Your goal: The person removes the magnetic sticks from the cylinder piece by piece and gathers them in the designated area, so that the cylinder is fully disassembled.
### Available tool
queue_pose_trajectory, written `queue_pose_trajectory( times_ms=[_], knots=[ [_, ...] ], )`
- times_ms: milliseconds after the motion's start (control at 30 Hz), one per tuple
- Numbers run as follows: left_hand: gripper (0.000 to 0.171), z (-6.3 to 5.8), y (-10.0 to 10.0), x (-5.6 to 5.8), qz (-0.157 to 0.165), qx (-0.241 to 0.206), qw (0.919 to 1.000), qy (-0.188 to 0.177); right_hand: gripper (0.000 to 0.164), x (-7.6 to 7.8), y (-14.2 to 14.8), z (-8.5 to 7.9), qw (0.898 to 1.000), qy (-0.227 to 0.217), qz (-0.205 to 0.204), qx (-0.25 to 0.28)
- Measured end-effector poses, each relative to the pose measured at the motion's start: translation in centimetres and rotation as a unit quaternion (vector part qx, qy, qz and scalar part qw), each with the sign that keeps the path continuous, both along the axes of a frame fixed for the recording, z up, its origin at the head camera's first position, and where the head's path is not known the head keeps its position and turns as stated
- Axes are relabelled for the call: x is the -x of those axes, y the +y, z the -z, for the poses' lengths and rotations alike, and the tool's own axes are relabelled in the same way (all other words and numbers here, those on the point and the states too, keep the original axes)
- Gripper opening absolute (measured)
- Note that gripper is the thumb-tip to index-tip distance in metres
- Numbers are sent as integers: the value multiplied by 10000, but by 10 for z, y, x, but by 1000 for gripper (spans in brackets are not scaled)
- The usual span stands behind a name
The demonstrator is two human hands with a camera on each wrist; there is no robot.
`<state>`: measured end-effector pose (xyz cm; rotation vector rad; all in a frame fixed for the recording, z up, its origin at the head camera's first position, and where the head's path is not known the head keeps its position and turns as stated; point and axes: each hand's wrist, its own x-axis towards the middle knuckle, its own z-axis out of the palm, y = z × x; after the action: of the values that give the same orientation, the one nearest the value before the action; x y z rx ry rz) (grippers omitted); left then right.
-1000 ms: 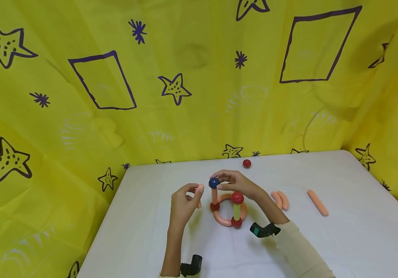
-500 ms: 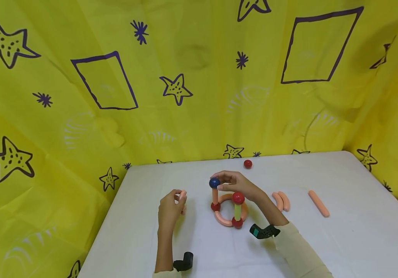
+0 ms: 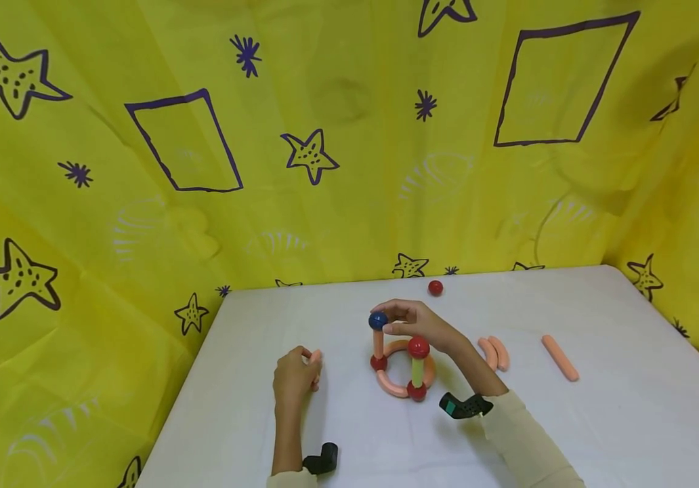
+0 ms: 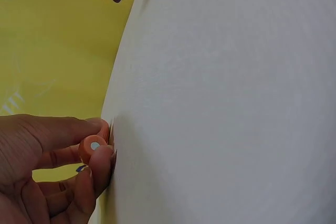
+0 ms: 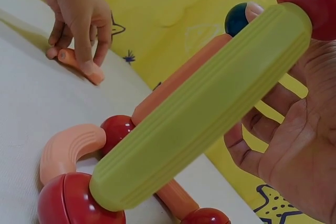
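The two hands are well apart. Left of centre in the lower half of the head view, the left hand (image 3: 291,376) pinches an orange piece (image 4: 90,149) between thumb and fingers, low over the white table (image 3: 234,420). Nearer the centre, the right hand (image 3: 415,324) holds the blue ball (image 3: 378,320) atop an upright orange rod (image 3: 378,344), its thumb touching the ball. That rod rises from the far-left part of an orange ring (image 3: 392,388). Just beside it, below the right hand, stands a yellow-green rod (image 3: 417,373) topped by a red ball (image 3: 418,348).
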<state>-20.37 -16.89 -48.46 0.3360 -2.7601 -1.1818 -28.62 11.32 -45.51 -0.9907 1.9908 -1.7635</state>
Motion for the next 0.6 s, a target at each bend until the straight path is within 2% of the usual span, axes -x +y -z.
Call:
queue_pose_trajectory(
  times_ms=[233, 433, 600],
  knots=[
    [20, 0, 3, -1, -2, 37, 10000, 21, 37, 0, -1, -1, 10000, -62, -17, -26],
    [26, -2, 4, 0, 92, 96, 9999, 31, 37, 2, -1, 1, 10000, -62, -16, -9],
    [34, -12, 5, -1, -29, 741, 9970, 211, 37, 0, -1, -1, 9999, -107, -1, 5]
  ],
)
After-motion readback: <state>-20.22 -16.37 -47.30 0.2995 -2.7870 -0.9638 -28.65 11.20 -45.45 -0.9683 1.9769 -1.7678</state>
